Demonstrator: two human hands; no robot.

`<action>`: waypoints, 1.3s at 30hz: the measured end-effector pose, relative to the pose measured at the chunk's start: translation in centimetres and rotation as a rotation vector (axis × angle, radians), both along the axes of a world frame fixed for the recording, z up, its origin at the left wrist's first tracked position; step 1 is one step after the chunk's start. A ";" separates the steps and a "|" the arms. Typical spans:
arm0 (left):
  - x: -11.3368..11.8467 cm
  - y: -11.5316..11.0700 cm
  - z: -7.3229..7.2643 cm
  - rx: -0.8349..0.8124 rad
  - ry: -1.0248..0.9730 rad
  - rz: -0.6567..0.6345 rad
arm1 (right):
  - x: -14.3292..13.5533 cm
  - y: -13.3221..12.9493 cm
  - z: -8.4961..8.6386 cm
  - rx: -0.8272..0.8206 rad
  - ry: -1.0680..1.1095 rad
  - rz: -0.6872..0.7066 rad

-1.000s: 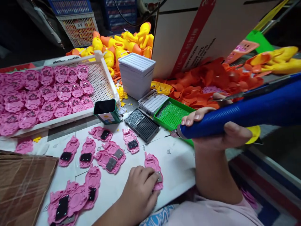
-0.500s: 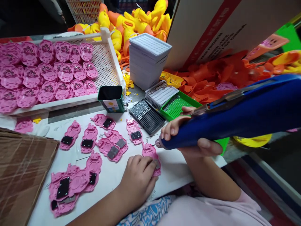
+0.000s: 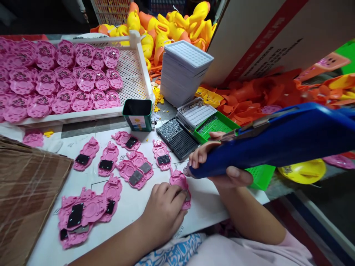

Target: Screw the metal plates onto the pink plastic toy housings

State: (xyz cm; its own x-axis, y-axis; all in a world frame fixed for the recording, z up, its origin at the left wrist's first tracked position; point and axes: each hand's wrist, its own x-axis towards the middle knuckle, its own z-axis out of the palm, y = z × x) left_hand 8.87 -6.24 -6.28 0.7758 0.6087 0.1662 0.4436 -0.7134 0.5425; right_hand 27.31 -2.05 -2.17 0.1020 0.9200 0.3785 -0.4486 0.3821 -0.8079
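My left hand [image 3: 165,208] presses a pink plastic piece [image 3: 177,179] against the white table sheet, its fingers over the lower part with a grey plate. In my right hand [image 3: 213,159] is a blue power screwdriver [image 3: 266,144], tilted so that its tip is at the upper part of that piece. Several more pink pieces with black or grey plates lie to the left, one of them [image 3: 161,155] just beyond the held piece. An overlapping pile of pink pieces [image 3: 93,210] sits at the lower left.
A white crate [image 3: 135,74] holds rows of pink parts. Near it stand a dark green tin [image 3: 138,120], a black screw tray [image 3: 177,137], a green tray [image 3: 219,123] and stacked white trays [image 3: 183,77]. Cardboard [image 3: 27,188] borders the left; orange parts [image 3: 249,92] lie behind.
The camera view has shifted, so the background sits farther right. Both hands keep their holds, and the screwdriver's tip stays by the upper part of the pink piece.
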 end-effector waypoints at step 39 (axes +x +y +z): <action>1.8 -3.6 0.0 0.157 0.208 -0.172 | 2.8 -2.0 5.9 -0.071 -0.072 -0.370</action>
